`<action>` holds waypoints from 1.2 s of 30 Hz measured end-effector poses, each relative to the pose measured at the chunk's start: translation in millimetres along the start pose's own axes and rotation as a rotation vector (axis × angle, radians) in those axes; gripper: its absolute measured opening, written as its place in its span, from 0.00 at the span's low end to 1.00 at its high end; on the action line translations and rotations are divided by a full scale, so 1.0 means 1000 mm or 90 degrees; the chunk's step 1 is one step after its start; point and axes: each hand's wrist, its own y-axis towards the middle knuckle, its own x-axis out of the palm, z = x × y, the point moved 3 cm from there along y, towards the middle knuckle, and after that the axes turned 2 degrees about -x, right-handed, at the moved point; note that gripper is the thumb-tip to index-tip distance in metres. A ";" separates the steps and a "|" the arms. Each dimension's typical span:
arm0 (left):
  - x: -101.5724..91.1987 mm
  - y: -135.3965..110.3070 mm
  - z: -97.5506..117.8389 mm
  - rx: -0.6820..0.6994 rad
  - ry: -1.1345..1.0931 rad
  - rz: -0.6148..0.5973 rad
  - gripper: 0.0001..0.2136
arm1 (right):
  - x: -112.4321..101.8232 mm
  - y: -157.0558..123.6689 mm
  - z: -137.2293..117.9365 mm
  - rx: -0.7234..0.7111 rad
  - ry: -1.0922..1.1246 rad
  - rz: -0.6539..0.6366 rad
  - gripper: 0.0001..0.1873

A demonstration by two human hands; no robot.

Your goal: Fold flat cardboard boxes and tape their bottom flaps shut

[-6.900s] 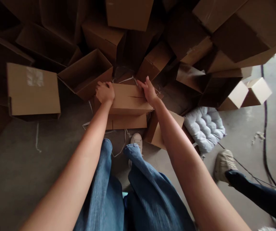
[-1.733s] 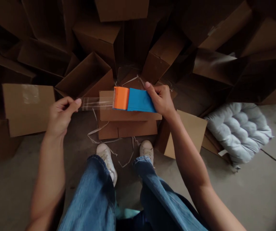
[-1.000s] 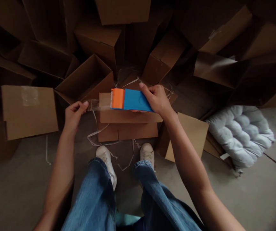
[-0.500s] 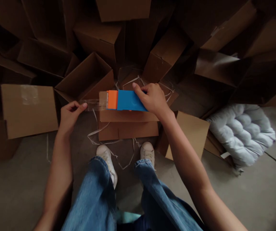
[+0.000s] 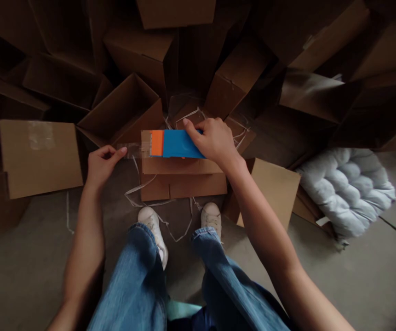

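My right hand [image 5: 215,141] is wrapped round a blue and orange tape dispenser [image 5: 179,143], which lies across the top of a cardboard box [image 5: 184,187] in front of my feet. From the dispenser's orange end a strip of clear packing tape [image 5: 134,150] runs left past the box edge. My left hand [image 5: 104,163] pinches the free end of that strip between thumb and fingers. One flap of the box hangs toward me. The tape roll inside the dispenser is hidden.
Open cardboard boxes [image 5: 122,110] crowd the far side. Another box [image 5: 41,158] with tape on it stands at the left, and one [image 5: 270,191] at the right. A grey tufted cushion [image 5: 349,188] lies at the right. White strapping [image 5: 177,239] trails on the floor near my shoes [image 5: 153,232].
The tape dispenser and my right hand have shifted slightly left. My left hand stays nearly in place, still pinching the tape end.
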 end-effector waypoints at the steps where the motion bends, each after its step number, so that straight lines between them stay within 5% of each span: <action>1: 0.000 0.000 -0.001 0.001 0.003 0.002 0.15 | 0.001 0.001 0.000 0.002 -0.004 0.000 0.33; 17: 0.005 0.005 -0.020 0.003 0.037 -0.002 0.18 | -0.007 0.000 -0.022 0.044 -0.077 -0.052 0.30; 24: 0.015 0.008 -0.031 0.012 0.043 -0.018 0.18 | 0.006 0.005 -0.011 -0.016 -0.029 -0.006 0.31; 36: 0.036 0.014 -0.050 -0.022 0.004 -0.055 0.17 | -0.002 0.004 -0.021 0.033 -0.107 -0.083 0.29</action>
